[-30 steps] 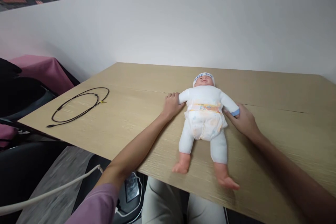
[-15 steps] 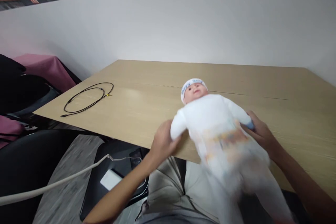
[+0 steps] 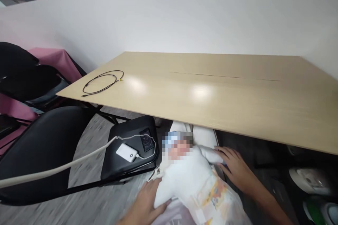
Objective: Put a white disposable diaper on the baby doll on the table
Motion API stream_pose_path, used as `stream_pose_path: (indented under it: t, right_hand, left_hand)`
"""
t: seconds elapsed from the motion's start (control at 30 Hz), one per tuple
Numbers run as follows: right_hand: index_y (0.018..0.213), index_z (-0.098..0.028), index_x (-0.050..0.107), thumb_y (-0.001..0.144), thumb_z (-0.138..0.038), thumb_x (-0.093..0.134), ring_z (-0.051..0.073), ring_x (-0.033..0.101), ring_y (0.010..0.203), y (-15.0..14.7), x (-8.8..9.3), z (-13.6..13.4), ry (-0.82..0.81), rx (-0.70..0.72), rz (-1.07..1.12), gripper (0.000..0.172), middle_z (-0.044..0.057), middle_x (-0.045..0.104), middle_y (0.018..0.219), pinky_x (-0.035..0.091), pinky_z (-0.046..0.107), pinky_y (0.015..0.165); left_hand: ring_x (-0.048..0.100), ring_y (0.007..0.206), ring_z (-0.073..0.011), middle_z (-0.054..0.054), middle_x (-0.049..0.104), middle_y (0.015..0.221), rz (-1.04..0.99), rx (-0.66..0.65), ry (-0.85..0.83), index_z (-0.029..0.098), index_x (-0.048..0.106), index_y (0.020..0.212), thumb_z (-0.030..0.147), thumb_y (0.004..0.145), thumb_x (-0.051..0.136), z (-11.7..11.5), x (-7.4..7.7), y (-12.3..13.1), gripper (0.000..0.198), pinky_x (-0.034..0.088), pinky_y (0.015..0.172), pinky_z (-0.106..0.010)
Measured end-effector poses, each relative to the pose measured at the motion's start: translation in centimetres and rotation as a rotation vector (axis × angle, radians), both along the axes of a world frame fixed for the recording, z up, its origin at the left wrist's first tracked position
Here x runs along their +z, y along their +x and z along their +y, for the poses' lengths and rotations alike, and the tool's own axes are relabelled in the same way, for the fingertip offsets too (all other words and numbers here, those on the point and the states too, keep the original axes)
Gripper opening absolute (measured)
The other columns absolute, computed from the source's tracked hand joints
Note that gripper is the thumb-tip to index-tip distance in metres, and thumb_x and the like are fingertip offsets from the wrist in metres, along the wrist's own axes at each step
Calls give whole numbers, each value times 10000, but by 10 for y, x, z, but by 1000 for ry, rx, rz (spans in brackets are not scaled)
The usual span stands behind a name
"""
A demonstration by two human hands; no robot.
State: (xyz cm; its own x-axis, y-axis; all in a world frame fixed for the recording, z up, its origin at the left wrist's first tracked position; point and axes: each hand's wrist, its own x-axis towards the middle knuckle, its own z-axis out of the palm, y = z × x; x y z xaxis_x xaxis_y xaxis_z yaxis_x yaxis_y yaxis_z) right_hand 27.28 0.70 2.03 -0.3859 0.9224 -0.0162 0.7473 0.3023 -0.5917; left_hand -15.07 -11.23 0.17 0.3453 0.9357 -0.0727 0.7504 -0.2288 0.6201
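Note:
A baby doll in white clothing lies on its back across my lap, its blurred-out head towards the table edge. Around its middle is a diaper with an orange and yellow print. My left hand grips the doll's arm on the left side, thumb below and fingers on top. On the other side, my right hand holds the doll's other arm near its end. The doll's legs are out of the picture.
A wooden table stretches ahead, with a coiled black cable at its left. On a black chair seat beside me lie a white power bank and a dark phone. A thick pale cord crosses the left side.
The doll has moved from above the table's front edge down and towards me onto my lap. Both hands have come down with it, and the view has shifted.

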Motion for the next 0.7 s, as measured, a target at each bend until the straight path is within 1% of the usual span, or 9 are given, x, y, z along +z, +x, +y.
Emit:
stream_pose_path:
  t: [0.1,0.17,0.2,0.23,0.3,0.37,0.43,0.57,0.7]
  right_hand:
    - [1443,-341,685,1114,-506,501,380,574,1436,-3,9,-20,9,-47,127,412,93,640,1519,466,655,1226]
    - [1348,-330,718,1125,-521,503,346,639,1339,-4,19,-32,-86,-43,233,364,83,699,1391,518,564,1180]
    - [1294,-318,735,1125,-530,507,333,674,1268,-6,23,-35,-136,-39,276,354,76,725,1314,549,524,1130]
    - [1239,-304,749,1122,-541,516,322,700,1192,-9,26,-37,-173,-42,305,353,70,744,1242,574,490,1065]
    - [1127,-273,763,1106,-559,549,309,723,1064,-15,31,-36,-196,-67,327,358,66,760,1122,587,449,954]
    - [1032,-250,758,1082,-563,596,293,722,963,-22,34,-33,-176,-97,309,356,59,760,1023,575,426,890]
    - [986,-240,754,1069,-551,627,272,714,902,-26,37,-30,-165,-103,281,346,49,759,969,560,404,858]
    - [978,-232,766,1094,-502,599,249,709,890,-27,34,-30,-163,-107,313,338,44,766,954,540,376,827]
    - [1119,-216,751,1062,-498,659,231,705,916,-19,25,-34,-163,-186,393,302,62,754,1059,563,351,812]
  left_hand:
    - [724,1199,-412,-118,745,1408,118,18,4,346,564,1565,581,992,688,9,38,5,631,560,1058,-645]
    - [667,1286,-414,-158,699,1450,122,58,90,284,532,1559,566,1026,654,20,59,11,615,523,1096,-637]
    - [641,1323,-401,-161,677,1470,91,39,136,284,526,1547,537,1039,645,27,67,17,580,517,1107,-612]
    - [621,1352,-380,-154,661,1489,41,-21,180,298,520,1538,501,1047,643,36,73,25,545,512,1122,-579]
    - [599,1389,-330,-127,645,1518,-93,-238,227,331,508,1544,434,1060,646,57,82,47,513,493,1158,-512]
    - [594,1393,-297,-113,649,1525,-206,-463,218,334,521,1552,406,1080,639,77,86,72,492,469,1180,-469]
    - [601,1352,-294,-106,685,1472,-251,-580,191,309,586,1503,416,1088,644,93,85,92,432,451,1174,-461]
    - [600,1243,-295,-100,717,1360,-248,-608,164,285,682,1385,455,1066,686,104,79,105,361,441,1138,-463]
    - [576,1289,-299,-123,664,1428,-271,-607,212,287,586,1527,463,1059,708,101,74,105,514,426,1127,-458]
